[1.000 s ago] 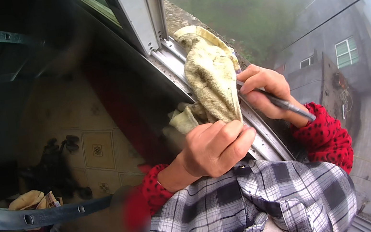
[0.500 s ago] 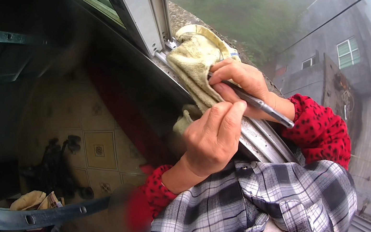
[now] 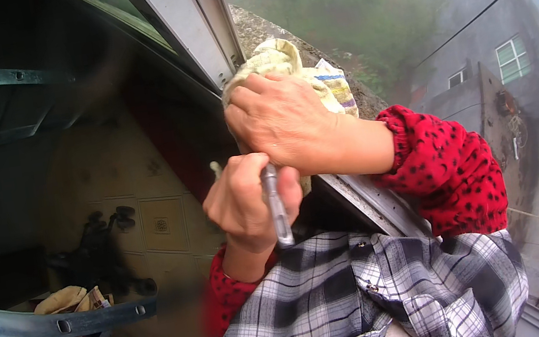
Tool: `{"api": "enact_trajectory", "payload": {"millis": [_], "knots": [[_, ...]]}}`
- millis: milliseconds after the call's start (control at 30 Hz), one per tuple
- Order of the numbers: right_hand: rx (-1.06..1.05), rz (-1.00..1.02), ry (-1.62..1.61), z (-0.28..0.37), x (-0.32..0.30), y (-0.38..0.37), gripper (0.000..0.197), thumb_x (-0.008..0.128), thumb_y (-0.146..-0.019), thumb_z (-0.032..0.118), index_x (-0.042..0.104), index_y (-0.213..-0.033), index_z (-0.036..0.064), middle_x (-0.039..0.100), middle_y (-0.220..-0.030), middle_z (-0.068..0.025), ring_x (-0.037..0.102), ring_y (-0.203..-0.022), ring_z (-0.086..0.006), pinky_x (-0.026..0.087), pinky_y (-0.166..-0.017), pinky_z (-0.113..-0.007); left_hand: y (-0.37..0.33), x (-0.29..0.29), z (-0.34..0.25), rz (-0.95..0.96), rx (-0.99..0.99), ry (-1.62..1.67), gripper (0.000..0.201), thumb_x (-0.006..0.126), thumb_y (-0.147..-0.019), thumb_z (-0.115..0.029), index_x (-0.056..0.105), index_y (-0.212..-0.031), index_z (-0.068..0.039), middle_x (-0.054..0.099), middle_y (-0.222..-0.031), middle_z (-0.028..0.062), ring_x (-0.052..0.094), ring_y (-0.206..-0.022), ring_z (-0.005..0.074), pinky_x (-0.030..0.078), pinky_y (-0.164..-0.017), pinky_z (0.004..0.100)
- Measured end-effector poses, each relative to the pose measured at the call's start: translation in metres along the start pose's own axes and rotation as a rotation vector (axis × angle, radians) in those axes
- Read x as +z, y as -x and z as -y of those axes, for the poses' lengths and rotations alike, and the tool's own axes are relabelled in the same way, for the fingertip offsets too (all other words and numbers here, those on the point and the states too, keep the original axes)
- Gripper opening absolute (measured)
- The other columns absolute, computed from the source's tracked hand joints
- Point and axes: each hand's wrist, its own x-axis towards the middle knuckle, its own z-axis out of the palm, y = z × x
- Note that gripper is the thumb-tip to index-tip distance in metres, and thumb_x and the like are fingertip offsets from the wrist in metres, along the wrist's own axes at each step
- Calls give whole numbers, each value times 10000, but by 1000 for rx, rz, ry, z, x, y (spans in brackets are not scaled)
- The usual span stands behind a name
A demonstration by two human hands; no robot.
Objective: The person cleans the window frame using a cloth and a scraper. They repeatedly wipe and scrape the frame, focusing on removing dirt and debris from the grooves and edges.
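Observation:
My left hand [image 3: 239, 201] is closed around a slim grey metal bar-shaped tool [image 3: 279, 213], its rounded end pointing down toward my shirt. The tool's other end is hidden under my hands, so its kind cannot be told. Just above, my right hand [image 3: 286, 120] lies with curled fingers over a pale yellow cloth [image 3: 279, 54], gripping it against the window track. A striped part of the cloth [image 3: 334, 87] spreads to the right, over the outer ledge. Both hands touch each other.
A window frame post [image 3: 190, 26] rises beyond the cloth, and the metal track [image 3: 377, 201] runs toward me. Outside lie a rough ledge [image 3: 261, 25], trees and a grey building [image 3: 468, 45]. Indoors are a tiled floor [image 3: 161, 221] and a curved metal strip [image 3: 68, 324].
The tool has passed from my right hand to my left, which has moved left and down. My right hand has moved left onto the cloth. The view has shifted slightly.

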Motion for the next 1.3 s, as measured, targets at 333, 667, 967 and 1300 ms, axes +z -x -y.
{"api": "enact_trajectory", "payload": {"millis": [333,667,967,1300], "knots": [[29,-3,-117,21,-35,19,197,665,-763,221,592,-770,37,570,-771,-106,627,-617,-236,478,-467,-386,-28,-21,-30,74,81,96,64,643,-861,-36,581,-873,-25,543,-647,64,550,-487,198,439,-429,325],[-47,-120,-257,-18,2,19,202,666,-757,204,586,-824,31,574,-865,-137,626,-773,-319,510,-585,-427,-27,0,-25,226,139,-113,120,663,-820,7,574,-902,5,491,-662,104,528,-486,266,436,-429,358],[101,-95,-630,-4,-26,75,167,678,-759,156,578,-823,39,610,-826,-109,634,-728,-320,504,-600,-403,-30,8,-66,363,308,-142,158,699,-743,-167,584,-811,-83,471,-703,29,512,-535,141,392,-420,287],[293,-350,-1025,-39,33,34,100,612,-997,164,616,-962,71,566,-892,-26,535,-855,-182,454,-772,-339,-48,56,-26,272,241,-337,282,698,-772,-135,700,-1048,-75,612,-865,64,627,-631,226,515,-530,344]]}}
